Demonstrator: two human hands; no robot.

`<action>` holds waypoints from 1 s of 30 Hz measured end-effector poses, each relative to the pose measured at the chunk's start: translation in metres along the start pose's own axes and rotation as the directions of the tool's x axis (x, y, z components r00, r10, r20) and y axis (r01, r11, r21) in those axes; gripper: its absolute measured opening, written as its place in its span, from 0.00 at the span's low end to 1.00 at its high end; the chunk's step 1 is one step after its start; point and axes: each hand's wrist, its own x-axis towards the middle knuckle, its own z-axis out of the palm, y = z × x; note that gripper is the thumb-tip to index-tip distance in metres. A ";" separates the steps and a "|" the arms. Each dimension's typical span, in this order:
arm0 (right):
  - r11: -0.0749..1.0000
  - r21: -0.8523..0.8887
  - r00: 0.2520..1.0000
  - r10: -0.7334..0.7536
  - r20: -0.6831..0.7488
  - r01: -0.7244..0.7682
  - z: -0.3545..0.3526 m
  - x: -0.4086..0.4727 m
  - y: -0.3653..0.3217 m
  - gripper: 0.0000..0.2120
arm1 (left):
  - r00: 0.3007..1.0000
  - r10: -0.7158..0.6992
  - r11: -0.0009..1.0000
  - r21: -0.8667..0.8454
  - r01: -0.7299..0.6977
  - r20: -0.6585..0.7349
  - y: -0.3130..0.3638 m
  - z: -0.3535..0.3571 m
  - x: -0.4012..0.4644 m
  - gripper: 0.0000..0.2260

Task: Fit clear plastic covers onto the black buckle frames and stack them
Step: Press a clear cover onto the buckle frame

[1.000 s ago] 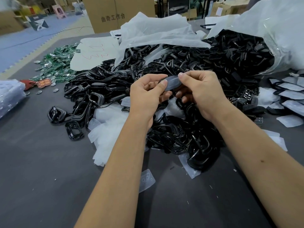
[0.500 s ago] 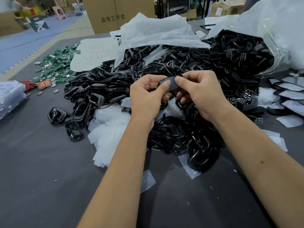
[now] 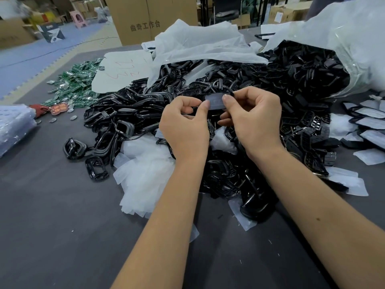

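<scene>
A black buckle frame (image 3: 216, 101) with a frosted clear plastic cover (image 3: 214, 100) over its face is held above the heap of black buckle frames (image 3: 229, 163), pinched at its ends by the left hand (image 3: 185, 126) and right hand (image 3: 253, 119). The cardboard box (image 3: 150, 17) reads "曲奇工作台".
</scene>
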 end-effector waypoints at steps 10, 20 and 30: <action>0.999 -0.003 0.998 -0.051 -0.034 0.051 0.004 -0.005 -0.003 0.08 | 0.984 -0.172 0.964 -0.198 0.179 0.050 0.006 0.007 0.001 0.05; 0.999 0.046 1.000 -0.020 0.018 0.019 0.004 -0.005 0.001 0.06 | 0.954 -0.267 0.883 -0.363 0.299 0.135 0.003 0.003 0.005 0.06; 0.996 0.077 0.998 0.029 0.061 -0.033 0.003 -0.005 0.000 0.07 | 0.972 -0.201 0.908 -0.351 0.230 0.119 0.001 0.005 0.002 0.06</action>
